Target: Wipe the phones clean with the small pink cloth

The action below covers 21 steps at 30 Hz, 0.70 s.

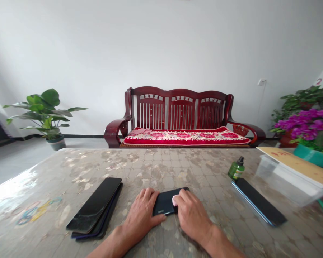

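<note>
1. OPPO smartphone (164, 201): lies back up at six o'clock on the table (140, 170); judged light and stiff, back likely slippery, glass fragile; best gripped by its edges
2. Left hand (141, 208): thumb spread wide from the fingers, holding the smartphone's nine-o'clock end
3. Right hand (193, 211): thumb and forefinger pinched on a pale-pink piece (174, 200), material unclear, at the three-o'clock end; remaining fingers curled
4. Green bottle (235, 170): two o'clock from the smartphone

Bare forearms (111, 239) angled inward, left hand (140, 208) palm down, thumb (158, 219) apart, right hand's (192, 210) fingers (184, 195) curled
</note>
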Each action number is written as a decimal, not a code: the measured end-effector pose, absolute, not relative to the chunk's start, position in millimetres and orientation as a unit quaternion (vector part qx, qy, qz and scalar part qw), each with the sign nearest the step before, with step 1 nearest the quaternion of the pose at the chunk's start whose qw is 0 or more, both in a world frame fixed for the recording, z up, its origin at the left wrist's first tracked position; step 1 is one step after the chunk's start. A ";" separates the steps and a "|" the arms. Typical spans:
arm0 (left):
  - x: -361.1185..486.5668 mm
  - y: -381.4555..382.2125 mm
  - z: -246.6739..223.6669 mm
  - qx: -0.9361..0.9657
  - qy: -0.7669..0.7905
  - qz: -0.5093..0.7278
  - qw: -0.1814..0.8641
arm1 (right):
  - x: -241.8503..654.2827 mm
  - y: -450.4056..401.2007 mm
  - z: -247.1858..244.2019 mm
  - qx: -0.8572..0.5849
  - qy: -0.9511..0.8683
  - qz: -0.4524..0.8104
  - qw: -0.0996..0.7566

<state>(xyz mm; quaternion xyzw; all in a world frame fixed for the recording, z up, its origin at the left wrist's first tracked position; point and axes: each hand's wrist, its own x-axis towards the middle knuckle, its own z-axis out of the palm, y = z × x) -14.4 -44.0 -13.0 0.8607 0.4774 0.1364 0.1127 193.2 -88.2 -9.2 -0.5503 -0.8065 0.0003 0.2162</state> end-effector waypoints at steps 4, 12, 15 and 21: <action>-15.0 -44.1 -13.6 0.864 0.469 0.144 0.110 | 177.3 -96.4 -10.8 -0.503 -0.837 0.026 0.214; -16.5 -44.8 -13.5 0.862 0.476 0.136 0.111 | 201.0 -88.6 -8.6 -0.600 -0.775 -0.001 0.200; -16.7 -45.4 -13.0 0.862 0.478 0.133 0.108 | 200.4 -89.3 -10.5 -0.599 -0.776 0.000 0.199; -16.0 -46.7 -14.2 0.864 0.469 0.154 0.097 | 171.5 -100.3 -15.7 -0.512 -0.829 0.054 0.216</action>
